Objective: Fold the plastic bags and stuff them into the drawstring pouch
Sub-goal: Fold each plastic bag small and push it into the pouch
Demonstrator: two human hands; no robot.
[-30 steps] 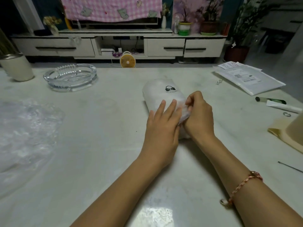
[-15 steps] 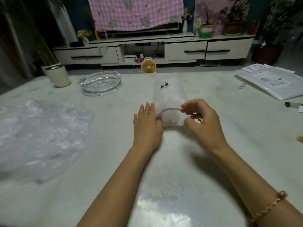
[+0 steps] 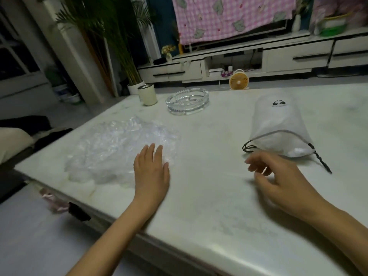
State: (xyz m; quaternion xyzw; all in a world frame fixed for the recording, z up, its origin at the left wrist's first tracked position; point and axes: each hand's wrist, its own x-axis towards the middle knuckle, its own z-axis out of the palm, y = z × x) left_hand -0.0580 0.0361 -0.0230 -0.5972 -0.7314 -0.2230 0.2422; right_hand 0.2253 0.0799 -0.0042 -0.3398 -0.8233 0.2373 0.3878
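Table (image 3: 209, 196) fills most of my view. Its right side runs out of frame and its far edge hides the floor behind it.

Plastic bags (image 3: 111, 148): a clear crumpled heap, left of the ashtray (image 3: 187, 101) and nearer to me. I can't count the bags or trace their edges, and the heap's near rim blends into the tabletop.

Pouch (image 3: 278, 126): white, lying on its side to the right of the ashtray, mouth towards me and bulging. The contents only show as a pale blur through the fabric. There is a small black logo at its far end.

Left hand (image 3: 151, 172): flat, fingers straight and close together, fingertips resting on the heap's near right edge, below-left of the ashtray.

Right hand (image 3: 282, 180): blurred, fingers loosely curled with nothing in them, hovering just in front of the pouch mouth, right of the ashtray and nearer. I can't tell if it touches the pouch.

The ashtray is glass. A cup (image 3: 147, 94) stands near it on the left. A small fan (image 3: 239, 82) is beyond and to its right, its base cut off by the table edge.

Black cord (image 3: 320, 160): looped at the left of the pouch mouth, with one end trailing on the right.
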